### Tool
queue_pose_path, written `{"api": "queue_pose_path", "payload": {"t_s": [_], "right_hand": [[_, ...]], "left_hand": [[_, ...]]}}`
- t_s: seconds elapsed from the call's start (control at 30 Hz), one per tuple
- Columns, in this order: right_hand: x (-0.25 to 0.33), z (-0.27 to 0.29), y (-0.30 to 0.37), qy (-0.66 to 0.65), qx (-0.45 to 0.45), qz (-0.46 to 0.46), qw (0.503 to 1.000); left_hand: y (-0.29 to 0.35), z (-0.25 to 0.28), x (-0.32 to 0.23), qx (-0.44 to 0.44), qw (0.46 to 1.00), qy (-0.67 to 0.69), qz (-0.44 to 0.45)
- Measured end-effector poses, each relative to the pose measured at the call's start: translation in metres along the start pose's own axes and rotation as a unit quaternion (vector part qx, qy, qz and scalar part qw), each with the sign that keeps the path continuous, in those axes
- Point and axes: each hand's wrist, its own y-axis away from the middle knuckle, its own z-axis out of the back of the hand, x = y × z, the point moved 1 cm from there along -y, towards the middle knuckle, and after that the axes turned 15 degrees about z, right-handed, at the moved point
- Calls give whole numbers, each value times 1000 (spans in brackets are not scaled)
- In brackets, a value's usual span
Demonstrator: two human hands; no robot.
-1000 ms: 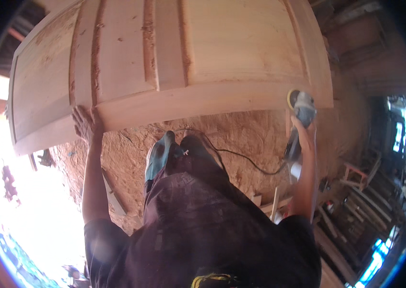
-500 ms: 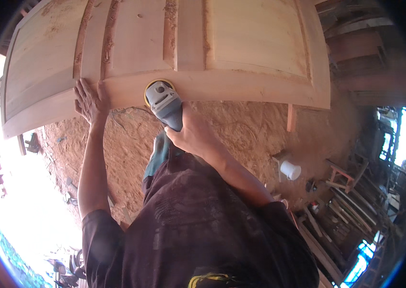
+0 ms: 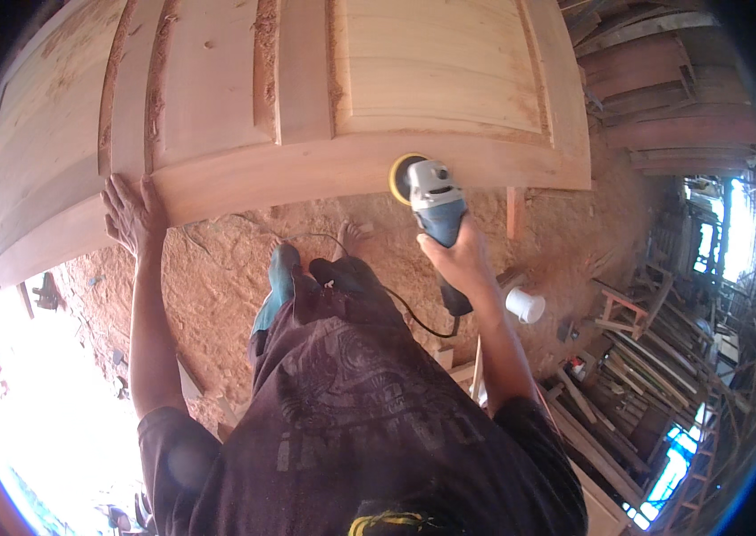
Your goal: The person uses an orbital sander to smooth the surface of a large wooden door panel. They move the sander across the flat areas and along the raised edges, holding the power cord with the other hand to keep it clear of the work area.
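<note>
A pale wooden panel door lies across the upper part of the view, with shavings in the grooves beside its panels. My left hand rests on its near rail at the left, fingers stretched out over the wood. Wrapped round the blue body of an angle grinder is my right hand. The grinder's yellow-rimmed round disc is at the near rail's edge, right of the middle; whether it touches the wood I cannot tell. A black cord trails from the grinder's rear down toward my legs.
Reddish, dusty ground lies below the door. A white bucket stands right of my forearm. Farther right are a small wooden stool and piles of timber strips. Stacked boards are at the upper right.
My right hand has carried the grinder to the right along the near rail, and the disc now shows more from its side. My left hand stays on the door. The view has shifted slightly.
</note>
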Motion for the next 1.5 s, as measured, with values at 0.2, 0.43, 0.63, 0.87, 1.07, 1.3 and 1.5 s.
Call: {"api": "queue_pose_path", "payload": {"t_s": [0.2, 0.43, 0.63, 0.87, 1.07, 1.3, 1.5], "right_hand": [[-67, 62, -5, 13, -39, -21, 999], [-148, 118, -15, -2, -83, -74, 994], [-190, 162, -18, -79, -130, -135, 979], [-58, 59, -27, -172, -42, -45, 983], [85, -90, -61, -65, 164, 134, 975], [95, -85, -73, 27, 153, 85, 984], [-1, -9, -62, 68, 5, 56, 996]], "left_hand": [[-10, -10, 9, 0, 999, -39, 14], [-21, -20, 25, -7, 999, -45, 14], [-30, -28, 38, -3, 997, -75, 20], [-17, -19, 14, -8, 999, -45, 5], [-4, -2, -1, 1, 1000, -25, -1], [5, 11, -9, 12, 1000, -23, 9], [3, 6, -4, 7, 999, -41, 2]]}}
